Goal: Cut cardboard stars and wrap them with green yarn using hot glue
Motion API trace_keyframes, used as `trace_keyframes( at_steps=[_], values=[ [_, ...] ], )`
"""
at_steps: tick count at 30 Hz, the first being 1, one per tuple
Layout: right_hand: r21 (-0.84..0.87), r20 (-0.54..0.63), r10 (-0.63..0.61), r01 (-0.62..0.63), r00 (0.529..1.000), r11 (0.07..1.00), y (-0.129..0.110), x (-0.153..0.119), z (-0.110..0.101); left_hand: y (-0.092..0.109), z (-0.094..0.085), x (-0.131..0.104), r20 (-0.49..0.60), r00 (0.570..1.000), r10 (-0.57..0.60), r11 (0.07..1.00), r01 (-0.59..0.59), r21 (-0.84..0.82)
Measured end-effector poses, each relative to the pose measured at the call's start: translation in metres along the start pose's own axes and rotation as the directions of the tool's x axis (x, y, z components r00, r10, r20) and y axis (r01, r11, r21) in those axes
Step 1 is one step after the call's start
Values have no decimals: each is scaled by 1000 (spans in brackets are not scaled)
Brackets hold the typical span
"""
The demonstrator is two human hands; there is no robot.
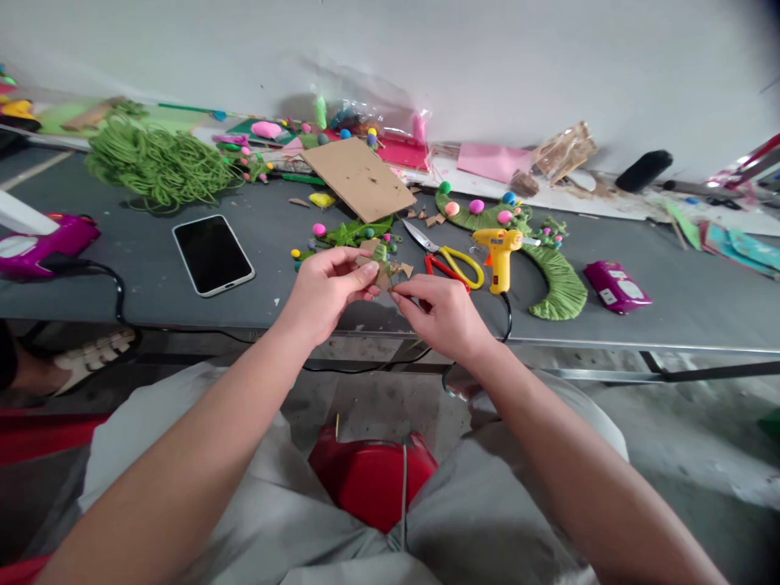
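Between the thumb and fingers of my left hand [326, 291] is a small cardboard piece [383, 279], partly wrapped in green yarn [380, 253]. My right hand [444, 313] is closed in a pinch just to its right, on what looks like a thin strand of the same yarn. Both hands are over the front edge of the table. Scissors [456, 262] with red and yellow handles lie just beyond my right hand. A yellow glue gun [500, 258] rests to their right, its cord running off the edge. Farther right curves a green yarn-wrapped crescent [557, 284] with colored pompoms.
A tangled heap of green yarn [158, 162] and a phone [213, 253] lie on the left. A cardboard sheet [359, 177] and scraps are behind my hands. Purple packs [617, 286] sit on either side. Craft supplies line the wall; a red stool [371, 479] is below.
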State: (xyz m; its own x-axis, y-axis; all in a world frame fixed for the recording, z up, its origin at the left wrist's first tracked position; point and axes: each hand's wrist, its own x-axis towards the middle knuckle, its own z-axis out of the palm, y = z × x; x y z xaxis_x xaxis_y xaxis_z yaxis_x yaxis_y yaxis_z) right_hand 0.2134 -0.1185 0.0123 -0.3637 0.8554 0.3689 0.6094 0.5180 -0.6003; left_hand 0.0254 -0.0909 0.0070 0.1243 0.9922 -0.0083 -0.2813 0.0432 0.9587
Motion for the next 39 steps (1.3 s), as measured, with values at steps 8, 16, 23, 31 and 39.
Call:
trace_keyframes(
  at_steps=[8,16,23,31,39],
  values=[
    [38,196,38,-46,980,998,22,9,-15,5,-5,1,236,944,-229,940,152,305],
    [-101,142,111,-98,984,990,22,20,-28,0,-4,-4,285,953,-98,661,-152,735],
    [-88,141,98,-86,985,992,-4,17,-21,-3,-3,-2,195,980,48,697,-173,696],
    [-70,82,19,-13,996,997,-7,-1,-7,0,-1,1,6,1000,0,977,-1,214],
    [122,62,1,-9,998,992,-3,-2,-7,8,1,-3,83,982,-168,980,176,-93]
  ],
)
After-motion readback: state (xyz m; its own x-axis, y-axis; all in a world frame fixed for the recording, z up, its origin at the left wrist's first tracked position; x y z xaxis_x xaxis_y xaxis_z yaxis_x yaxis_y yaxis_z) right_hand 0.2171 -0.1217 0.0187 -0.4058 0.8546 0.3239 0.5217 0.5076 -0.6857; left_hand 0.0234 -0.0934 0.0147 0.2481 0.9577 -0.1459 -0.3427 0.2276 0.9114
